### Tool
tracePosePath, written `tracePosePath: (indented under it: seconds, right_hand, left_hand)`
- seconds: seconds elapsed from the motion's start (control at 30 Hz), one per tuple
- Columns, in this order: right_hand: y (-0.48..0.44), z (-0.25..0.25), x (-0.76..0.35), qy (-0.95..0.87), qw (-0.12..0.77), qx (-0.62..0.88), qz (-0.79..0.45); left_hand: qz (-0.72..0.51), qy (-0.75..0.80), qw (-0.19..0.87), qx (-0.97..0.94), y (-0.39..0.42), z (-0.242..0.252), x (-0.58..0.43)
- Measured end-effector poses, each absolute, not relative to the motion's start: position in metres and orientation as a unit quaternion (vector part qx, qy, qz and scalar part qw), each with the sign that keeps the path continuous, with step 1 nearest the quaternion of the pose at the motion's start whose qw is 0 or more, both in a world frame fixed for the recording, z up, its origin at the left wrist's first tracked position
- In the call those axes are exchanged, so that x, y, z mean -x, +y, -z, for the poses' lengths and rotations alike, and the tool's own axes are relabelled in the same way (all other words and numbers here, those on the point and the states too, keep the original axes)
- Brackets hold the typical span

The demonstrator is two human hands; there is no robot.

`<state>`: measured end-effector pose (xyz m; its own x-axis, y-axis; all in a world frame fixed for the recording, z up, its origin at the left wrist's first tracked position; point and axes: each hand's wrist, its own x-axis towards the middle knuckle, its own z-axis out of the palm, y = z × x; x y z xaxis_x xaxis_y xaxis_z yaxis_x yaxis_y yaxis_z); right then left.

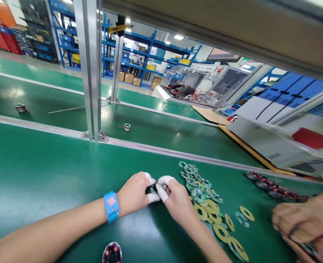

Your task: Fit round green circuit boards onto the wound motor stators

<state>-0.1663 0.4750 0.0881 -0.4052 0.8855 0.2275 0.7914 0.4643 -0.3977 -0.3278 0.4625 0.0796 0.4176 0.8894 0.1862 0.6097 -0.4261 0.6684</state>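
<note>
My left hand (136, 190), with white finger cots and a blue wrist strap (111, 206), curls its thumb and fingers around a small dark motor stator (152, 189). A bit of green circuit board shows on the stator's top; the rest is hidden by fingers. From the other side my right hand (176, 199), also in white finger cots, is closed in a pinch at the stator's edge. What lies between its fingertips is hidden. Right of it are a heap of green ring-shaped circuit boards (198, 194) and several yellow rings (221, 232). Another stator (112, 252) with copper windings sits at the bottom edge.
At right, a co-worker's hands (306, 219) hold a similar part, with a row of wound stators (273, 188) behind. Single motors stand on the green conveyor (156, 135) beyond the metal rail. An aluminium post (88, 73) rises left of centre; a shelf (218, 25) hangs overhead.
</note>
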Motion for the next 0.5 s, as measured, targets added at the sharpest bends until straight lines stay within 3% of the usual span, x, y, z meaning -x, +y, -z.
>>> tracePosePath:
  seconds: [0.27,0.4,0.5]
  right_hand:
    - [0.472,-0.086,0.164,-0.799,0.239,0.531,-0.149]
    - [0.478,-0.088,0.151,-0.708,0.272,0.543,-0.359]
    - [0.48,-0.088,0.144,-0.657,0.255,0.484,-0.519]
  left_hand:
    - [-0.301,0.462,0.274,-0.788,0.46,-0.073,0.33]
    - [-0.326,0.444,0.203,-0.809,0.455,-0.078,0.332]
    - [-0.249,0.398,0.101,-0.877,0.451,-0.079,0.331]
